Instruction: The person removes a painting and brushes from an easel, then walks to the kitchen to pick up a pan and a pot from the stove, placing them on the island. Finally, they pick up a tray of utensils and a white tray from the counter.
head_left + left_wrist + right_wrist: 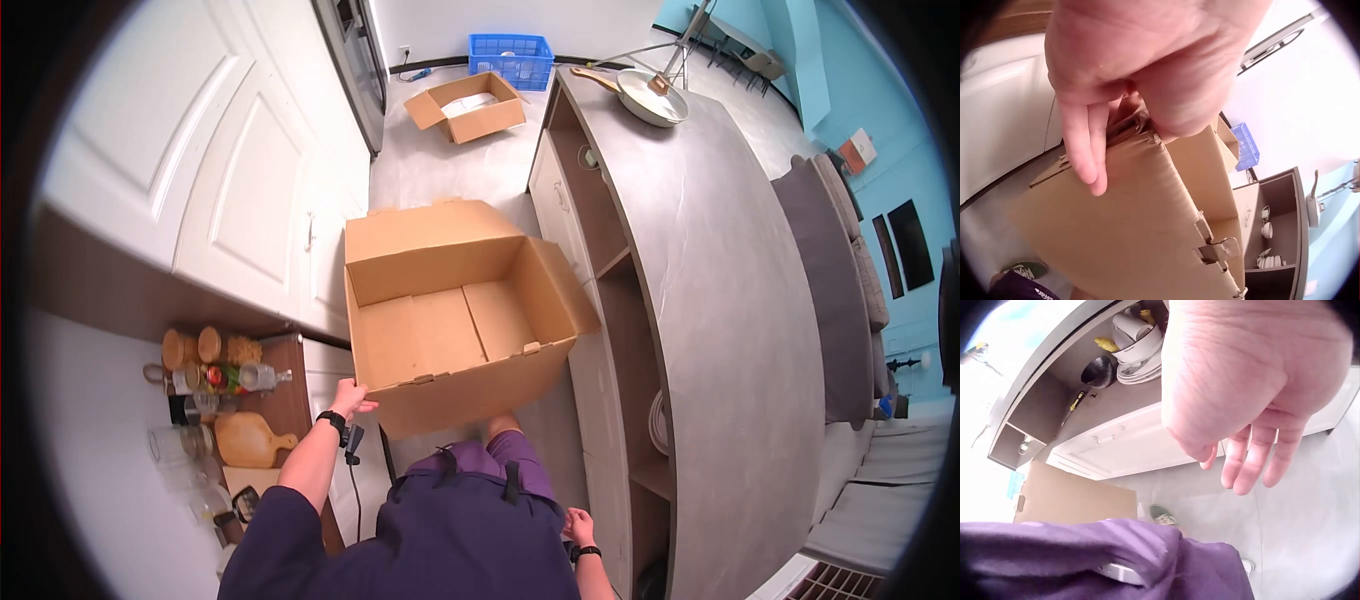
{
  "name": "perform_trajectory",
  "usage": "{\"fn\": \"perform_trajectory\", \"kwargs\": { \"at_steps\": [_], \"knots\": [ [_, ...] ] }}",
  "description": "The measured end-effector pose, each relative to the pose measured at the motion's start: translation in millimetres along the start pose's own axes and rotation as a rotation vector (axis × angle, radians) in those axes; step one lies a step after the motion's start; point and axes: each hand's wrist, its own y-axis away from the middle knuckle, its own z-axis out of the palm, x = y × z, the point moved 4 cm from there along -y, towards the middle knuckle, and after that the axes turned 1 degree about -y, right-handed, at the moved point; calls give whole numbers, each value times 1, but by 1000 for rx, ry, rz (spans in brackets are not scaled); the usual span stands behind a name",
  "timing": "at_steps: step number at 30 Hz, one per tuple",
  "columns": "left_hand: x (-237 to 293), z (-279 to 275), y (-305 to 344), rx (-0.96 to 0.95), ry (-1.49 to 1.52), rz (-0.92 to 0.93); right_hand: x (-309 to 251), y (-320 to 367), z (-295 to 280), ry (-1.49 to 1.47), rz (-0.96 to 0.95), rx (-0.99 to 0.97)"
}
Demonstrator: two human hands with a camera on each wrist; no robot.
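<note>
A large cardboard box [440, 320], its top flaps open and nothing seen inside, is held in front of the body in the head view. My left hand [352, 398] grips its near left corner; in the left wrist view the left hand [1141, 69] pinches that corner, with fingers [1088, 150] along the outer wall of the box [1129, 219]. My right hand [578, 527] hangs at my side, touching nothing. In the right wrist view the right hand [1254, 394] has loosely bent fingers over the floor, away from the box [1079, 497].
On the right runs a long grey counter [730, 300] with open shelves and a pan [650, 100]. White cabinets [240, 170] line the left, above a shelf with jars and a cutting board [248, 440]. Ahead on the floor are a smaller box [485, 120] and a blue crate [510, 65].
</note>
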Motion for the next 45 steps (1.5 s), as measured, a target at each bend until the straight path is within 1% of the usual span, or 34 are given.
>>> {"fn": "perform_trajectory", "kwargs": {
  "at_steps": [2,3,4,5,6,8,9,10,11,13,14,16,18,20,21,23,24,25,27,28,29,30,31,33,34,35,36,37,38,40,41,42,43,45],
  "knots": [
    [27,-7,-25,55,-39,8,-1,-19,4,-44,16,-32],
    [41,-10,-34,85,-51,20,-15,-23,19,-76,27,-58],
    [55,-12,-42,126,-50,29,-28,-24,29,-95,62,32],
    [71,-14,-50,144,-53,4,-28,-42,30,-56,78,-19],
    [87,-15,-59,148,-55,0,-35,-56,37,-96,74,-20],
    [112,-18,-68,169,-68,-12,-61,-65,53,-137,91,-66],
    [130,-18,-76,176,-76,-2,-87,-65,63,-148,92,-108],
    [144,-18,-86,206,-76,0,-114,-68,73,-128,80,-59],
    [157,-17,-93,223,-79,11,-142,-76,83,-130,77,-60],
    [183,-14,-110,251,-85,-1,-195,-88,86,76,-92,-59],
    [192,-13,-123,253,-103,32,-216,-92,86,90,-90,-53],
    [222,-3,-145,301,-110,45,-268,-107,97,-122,-172,-59],
    [253,6,-165,330,-122,58,-311,-116,97,-149,-180,-37],
    [283,5,-195,414,-121,106,-341,-120,97,-216,-174,-6],
    [300,5,-207,402,-139,106,-353,-119,98,-209,-193,30],
    [340,9,-234,388,-52,131,-372,-112,104,-226,-170,92],
    [363,8,-243,358,-73,111,-374,-109,107,-251,-162,119],
    [377,4,-264,295,-31,146,-377,-106,112,-247,-145,139],
    [395,-16,-314,246,31,77,-363,-89,136,-310,-105,214],
    [408,-25,-328,259,40,45,-355,-85,149,-283,-77,215],
    [411,-39,-358,257,-41,-49,-350,-79,156,-250,-53,215],
    [414,-52,-390,112,-207,-75,-347,-66,170,-264,-40,194],
    [377,-88,-487,-35,-837,216,-344,-53,181,-257,17,208],
    [394,-61,-503,-355,-1253,209,-326,-39,203,-324,63,234],
    [437,-10,-418,24,-695,-224,-319,-29,214,-365,87,262],
    [468,33,-381,-118,-885,-105,-310,-22,226,-415,101,291],
    [440,41,-437,-252,-849,-136,-303,-12,237,-484,113,330],
    [454,84,-407,-278,-932,-91,-294,-6,249,-556,116,370],
    [453,120,-397,-327,-885,-48,-285,-3,259,-616,112,402],
    [454,197,-361,-509,-917,-39,-258,7,281,-661,91,480],
    [448,233,-350,-600,-898,-20,-246,13,294,-742,93,529],
    [443,268,-329,-677,-924,1,-233,19,301,-759,40,572],
    [441,300,-313,-732,-995,34,-222,24,311,-773,-11,619],
    [431,358,-275,-914,-1079,157,-188,28,340,-898,14,731]
  ]
}}
